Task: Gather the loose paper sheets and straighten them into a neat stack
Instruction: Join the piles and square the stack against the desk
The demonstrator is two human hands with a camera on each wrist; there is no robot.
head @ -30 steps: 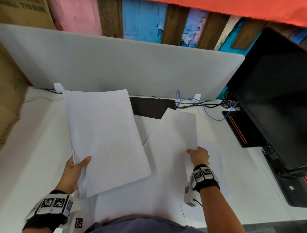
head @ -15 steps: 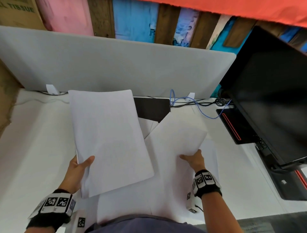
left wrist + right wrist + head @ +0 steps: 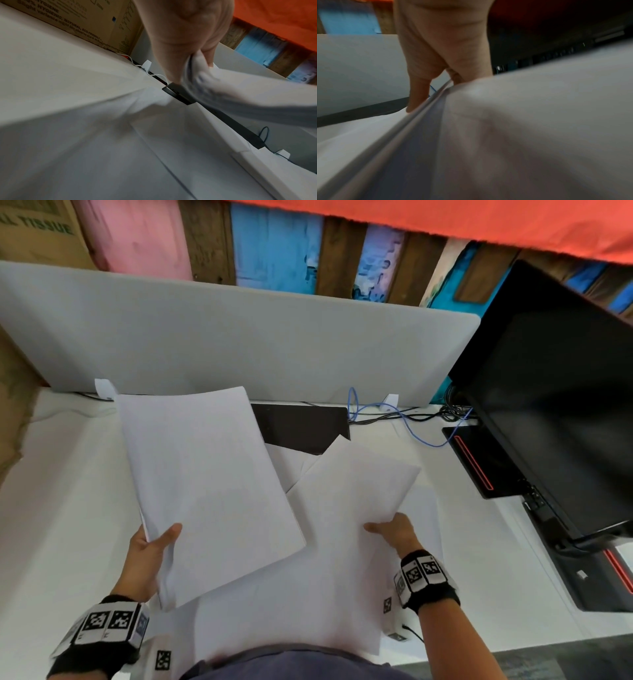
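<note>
Paper is in both hands at once. The left hand (image 3: 150, 556) has its grip clamped on the near left corner of a gathered bundle (image 3: 205, 487), thumb on top and fingers beneath, and carries it clear of the table (image 3: 58, 508); the bundle's long axis runs from about 6 o'clock to 12 o'clock, leaning slightly toward 11. The right hand (image 3: 394, 534) pinches the near edge of a loose sheet (image 3: 352, 494), thumb over and fingers hidden under it. That sheet is partly raised, its far corner pointing toward 1 o'clock, so its axis is skewed clockwise against the bundle's. It lies at 3 o'clock from the bundle, the two overlapping near the middle. More sheets (image 3: 291, 604) lie flat beneath both, toward 6 o'clock. Judging by this, the right hand is nearer the loose paper and must swing its sheet toward 9 o'clock, turning it anticlockwise to match.
</note>
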